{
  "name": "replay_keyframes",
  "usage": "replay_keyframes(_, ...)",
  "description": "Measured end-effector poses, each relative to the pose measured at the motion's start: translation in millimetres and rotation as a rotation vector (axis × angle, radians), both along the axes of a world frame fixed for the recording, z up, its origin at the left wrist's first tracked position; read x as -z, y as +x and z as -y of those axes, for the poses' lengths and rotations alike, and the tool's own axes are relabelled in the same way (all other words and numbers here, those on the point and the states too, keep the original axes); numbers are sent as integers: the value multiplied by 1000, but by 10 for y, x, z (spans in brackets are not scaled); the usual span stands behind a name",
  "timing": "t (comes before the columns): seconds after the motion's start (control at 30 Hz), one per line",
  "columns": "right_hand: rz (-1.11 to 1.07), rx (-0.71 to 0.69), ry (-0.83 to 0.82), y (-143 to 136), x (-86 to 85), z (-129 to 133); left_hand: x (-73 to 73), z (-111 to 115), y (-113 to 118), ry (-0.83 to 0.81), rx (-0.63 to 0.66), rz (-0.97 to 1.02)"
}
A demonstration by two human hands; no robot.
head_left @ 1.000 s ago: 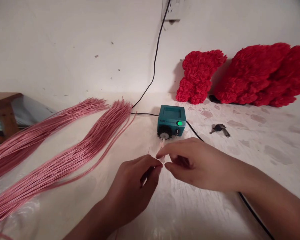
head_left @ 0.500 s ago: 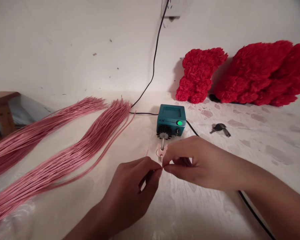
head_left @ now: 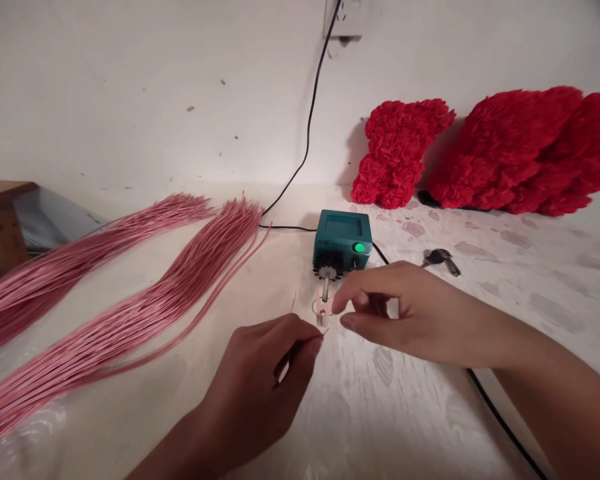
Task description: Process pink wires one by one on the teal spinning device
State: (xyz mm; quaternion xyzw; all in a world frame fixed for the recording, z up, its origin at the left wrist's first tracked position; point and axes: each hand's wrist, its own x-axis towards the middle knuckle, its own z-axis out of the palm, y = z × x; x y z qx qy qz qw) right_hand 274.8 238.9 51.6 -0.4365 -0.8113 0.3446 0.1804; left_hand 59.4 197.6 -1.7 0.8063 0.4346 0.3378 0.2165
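My left hand (head_left: 275, 373) pinches a thin pink strand (head_left: 294, 302), whose tip pokes out past the thumb and forefinger. Just to the right, my right hand (head_left: 405, 307) has its thumb and forefinger apart with nothing between them. Ahead of both hands stands a small teal motor box (head_left: 343, 233) with a lit green button (head_left: 359, 247). From its front, a shaft (head_left: 325, 288) points toward me and carries a small pale hook-like fitting (head_left: 323, 310). The right fingertips are close beside that fitting; whether they touch it I cannot tell.
Two long bundles of pink strands (head_left: 180, 287) lie on the left of the table. Red artificial flower clusters (head_left: 403, 150) lean against the wall at the back right. Keys (head_left: 441, 259) lie right of the box. A black cord (head_left: 307, 133) runs up to a wall socket (head_left: 347, 19).
My right hand has let go of the strand's end and moved slightly right, its fingers parting. The left hand stays in place with its pinch.
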Motion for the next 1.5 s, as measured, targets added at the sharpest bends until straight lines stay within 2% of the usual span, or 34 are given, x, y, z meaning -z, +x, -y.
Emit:
replay_keyframes(0.17, 30, -72, -41, -67, 14, 40, -2, -5, 13, 14, 12, 20)
replay_keyframes(0.43, 45, -119, 21, -76, 14, 43, -3, -15, 26, 21, 5, 27)
replay_keyframes(0.5, 36, -109, 28, -73, 2, 43, -13, -21, 16, 75, -38, 58)
replay_keyframes(0.6, 13, -65, 30, -57, 6, 36, -30, -46, -26, 147, -184, 80)
replay_keyframes(0.67, -13, -49, 42, -39, 16, 25, -38, -69, -64, 102, -259, 59)
replay_keyframes(0.73, -35, -40, 54, -12, 22, 12, -47, -85, -90, -12, -276, 35)
replay_keyframes(0.83, -58, -23, 46, 40, 12, -5, -77, -87, -91, -196, -170, 8)
replay_keyframes(0.93, -90, -14, 24, 85, -11, -13, -124, -64, -73, -313, -21, -23)
replay_keyframes(1.13, -111, -15, -18, 86, -78, 17, -171, -1, -95, -555, 150, -197)
replay_keyframes(1.27, -149, -19, -41, 105, -115, 32, -190, 15, -88, -521, 193, -201)
replay_keyframes(1.37, -241, 14, -45, 173, -43, -36, -220, 14, -54, -527, 213, -186)
replay_keyframes(1.5, -349, 133, 4, 321, 192, -253, -230, 131, -129, -696, 205, -119)
